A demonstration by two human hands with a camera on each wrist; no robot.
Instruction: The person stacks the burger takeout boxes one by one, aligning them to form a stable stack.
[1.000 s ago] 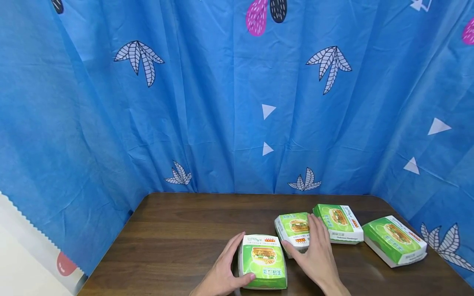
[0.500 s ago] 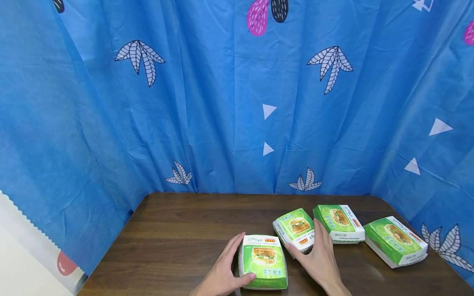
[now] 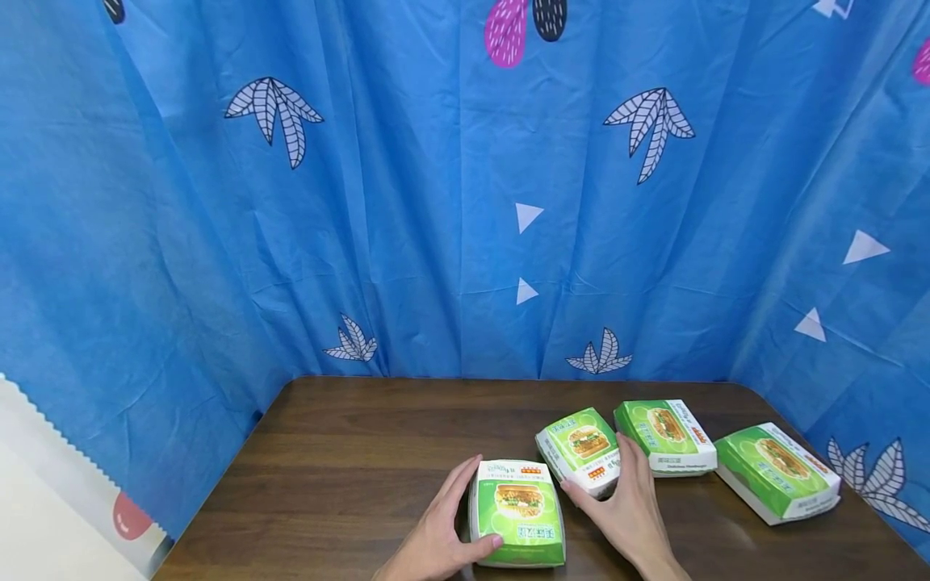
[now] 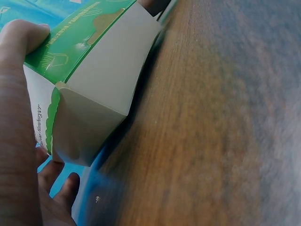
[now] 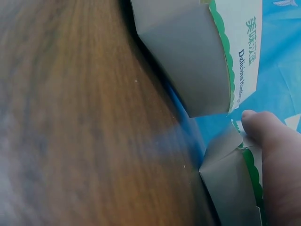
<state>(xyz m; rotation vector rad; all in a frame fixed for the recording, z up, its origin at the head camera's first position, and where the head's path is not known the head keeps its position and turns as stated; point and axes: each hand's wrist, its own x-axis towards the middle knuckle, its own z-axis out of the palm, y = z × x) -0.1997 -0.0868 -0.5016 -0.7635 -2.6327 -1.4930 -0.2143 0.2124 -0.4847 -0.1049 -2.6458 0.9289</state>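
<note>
A green-and-white hamburger box [image 3: 520, 528] with a burger picture on its lid lies closed on the table's near side. My left hand [image 3: 438, 538] grips it from the left, thumb on the near edge and fingers along the side. Just behind it to the right sits a second hamburger box [image 3: 577, 440], turned at an angle. My right hand [image 3: 630, 516] holds this one between the thumb at its near corner and the fingers on its right side. In the left wrist view, the thumb touches the first box's green face [image 4: 66, 52]. The right thumb [image 5: 270, 136] shows in the right wrist view.
Two more hamburger boxes stand to the right: one box [image 3: 663, 436] close beyond the right hand's fingers, another box [image 3: 777, 472] near the table's right edge. The dark wooden table [image 3: 349, 468] extends to the left. A blue curtain [image 3: 414, 202] hangs behind and around it.
The second box has turned under my right hand, its far edge now slanting more, and the right fingers have shifted slightly nearer. The left hand and its box stay nearly still.
</note>
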